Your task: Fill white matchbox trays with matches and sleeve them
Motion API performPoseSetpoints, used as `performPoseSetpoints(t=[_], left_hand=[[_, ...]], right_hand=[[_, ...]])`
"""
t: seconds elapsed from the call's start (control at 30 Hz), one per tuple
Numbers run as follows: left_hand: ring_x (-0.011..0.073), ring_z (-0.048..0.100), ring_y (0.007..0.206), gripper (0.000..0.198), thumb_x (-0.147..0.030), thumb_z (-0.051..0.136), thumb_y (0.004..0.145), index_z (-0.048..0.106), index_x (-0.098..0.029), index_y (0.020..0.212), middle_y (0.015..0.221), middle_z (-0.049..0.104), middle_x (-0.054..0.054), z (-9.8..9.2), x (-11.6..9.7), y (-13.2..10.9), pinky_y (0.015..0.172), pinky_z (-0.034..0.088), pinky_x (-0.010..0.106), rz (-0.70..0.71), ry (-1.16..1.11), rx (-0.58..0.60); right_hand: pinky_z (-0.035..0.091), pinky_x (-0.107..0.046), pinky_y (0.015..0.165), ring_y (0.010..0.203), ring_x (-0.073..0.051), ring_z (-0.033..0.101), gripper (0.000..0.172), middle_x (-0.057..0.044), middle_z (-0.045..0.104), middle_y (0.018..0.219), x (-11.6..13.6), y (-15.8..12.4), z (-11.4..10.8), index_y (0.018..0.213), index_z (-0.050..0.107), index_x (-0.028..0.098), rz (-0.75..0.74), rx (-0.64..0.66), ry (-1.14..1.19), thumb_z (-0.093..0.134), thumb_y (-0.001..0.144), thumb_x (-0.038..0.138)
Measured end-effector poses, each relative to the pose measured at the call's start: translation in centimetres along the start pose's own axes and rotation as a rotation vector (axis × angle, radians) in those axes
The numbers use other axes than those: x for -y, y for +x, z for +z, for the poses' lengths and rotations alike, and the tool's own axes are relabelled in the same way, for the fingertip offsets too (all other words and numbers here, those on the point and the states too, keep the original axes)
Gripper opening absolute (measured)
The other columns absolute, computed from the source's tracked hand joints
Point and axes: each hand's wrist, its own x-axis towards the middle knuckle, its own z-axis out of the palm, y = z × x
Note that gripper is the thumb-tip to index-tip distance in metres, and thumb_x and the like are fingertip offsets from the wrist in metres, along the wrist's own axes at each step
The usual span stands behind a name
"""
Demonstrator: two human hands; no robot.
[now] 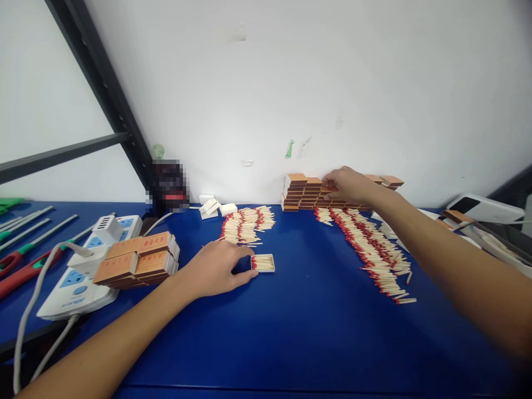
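My left hand (218,270) rests on the blue table (291,332), thumb and fingers pinched on the left end of a small white tray filled with matches (263,262). My right hand (347,184) reaches to the back wall, fingers closed on an orange matchbox sleeve (328,190) at the top of a stacked row of orange sleeves (301,194). A long spread of loose red-tipped matches (372,249) lies under my right forearm. A smaller match pile (247,224) lies just beyond my left hand.
A stack of orange matchboxes (139,259) sits on a white power strip (83,271) at the left. Red and green handled tools (25,249) lie far left. Empty white trays (214,206) stand near the wall. A white device (486,209) lies at right.
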Motion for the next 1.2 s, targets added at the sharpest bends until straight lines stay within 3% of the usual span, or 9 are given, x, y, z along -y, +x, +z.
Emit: performPoseSetpoints(t=[0.3,0.47,0.57,0.63,0.67,0.83,0.9,1.03,1.2], left_hand=[[0.0189,0.064,0.067,0.037,-0.050,0.058,0.098,0.074,-0.023,0.118,0.074,0.069,0.002,0.1,0.1,-0.1,0.063,0.038,0.030,0.000,0.007,0.000],[0.0185,0.064,0.066,0.036,-0.050,0.058,0.098,0.074,-0.023,0.117,0.074,0.069,0.002,0.1,0.0,0.0,0.062,0.038,0.029,-0.002,0.014,-0.005],[0.0185,0.063,0.066,0.037,-0.049,0.059,0.098,0.074,-0.023,0.118,0.074,0.069,0.002,0.2,-0.1,0.0,0.062,0.038,0.030,-0.002,0.008,-0.005],[0.0179,0.062,0.064,0.036,-0.049,0.060,0.097,0.074,-0.023,0.117,0.072,0.068,0.001,0.2,-0.1,0.0,0.062,0.037,0.030,-0.001,0.000,-0.007],[0.0175,0.062,0.063,0.035,-0.049,0.060,0.097,0.074,-0.023,0.116,0.071,0.068,0.001,0.2,-0.2,0.0,0.062,0.037,0.029,-0.002,-0.005,-0.010],[0.0152,0.058,0.060,0.033,-0.048,0.062,0.096,0.074,-0.022,0.112,0.067,0.065,-0.002,0.3,0.0,0.1,0.060,0.035,0.029,-0.014,-0.035,-0.057],[0.0143,0.057,0.059,0.035,-0.048,0.063,0.095,0.074,-0.021,0.113,0.066,0.064,-0.003,0.5,0.0,0.2,0.059,0.036,0.028,-0.015,-0.048,-0.090],[0.0133,0.060,0.062,0.034,-0.046,0.066,0.094,0.074,-0.021,0.115,0.076,0.071,-0.002,0.6,-0.2,0.3,0.061,0.041,0.028,-0.008,-0.093,-0.153],[0.0132,0.064,0.063,0.028,-0.044,0.067,0.093,0.075,-0.022,0.110,0.081,0.076,-0.001,0.5,-0.4,0.2,0.063,0.045,0.027,0.025,-0.096,-0.185]], right_hand=[[0.045,-0.035,0.070,0.089,-0.026,0.061,0.030,-0.008,0.071,0.096,-0.1,-0.1,0.3,0.096,0.070,0.022,0.057,-0.003,0.002,0.081,0.074,0.039],[0.047,-0.036,0.072,0.089,-0.026,0.064,0.034,-0.010,0.072,0.103,0.2,-1.4,-1.5,0.103,0.070,0.022,0.128,-0.051,0.079,0.081,0.077,0.042],[0.047,-0.039,0.073,0.092,-0.028,0.066,0.045,-0.015,0.073,0.106,2.2,-3.3,-2.9,0.106,0.070,0.018,0.129,-0.193,0.149,0.072,0.085,0.057],[0.048,-0.044,0.078,0.098,-0.033,0.066,0.047,-0.016,0.075,0.104,4.7,-5.2,-3.4,0.102,0.071,0.020,0.190,-0.424,0.180,0.073,0.085,0.063],[0.049,-0.046,0.080,0.099,-0.035,0.066,0.044,-0.014,0.076,0.105,6.1,-6.2,-3.3,0.103,0.071,0.022,0.170,-0.462,0.216,0.075,0.084,0.062],[0.055,-0.042,0.081,0.098,-0.028,0.069,0.035,-0.007,0.075,0.110,13.3,-11.0,-0.2,0.111,0.074,0.029,-0.131,-0.118,0.475,0.076,0.088,0.054],[0.056,-0.041,0.084,0.099,-0.026,0.069,0.031,-0.006,0.073,0.111,15.3,-12.0,1.2,0.115,0.073,0.030,-0.161,-0.033,0.526,0.076,0.090,0.048],[0.056,-0.041,0.086,0.099,-0.025,0.069,0.032,-0.007,0.070,0.116,17.3,-12.3,2.6,0.121,0.071,0.030,-0.186,0.003,0.586,0.075,0.092,0.041],[0.057,-0.039,0.084,0.099,-0.024,0.068,0.036,-0.007,0.067,0.120,17.7,-12.2,3.0,0.126,0.068,0.028,-0.208,-0.032,0.616,0.075,0.093,0.039]])
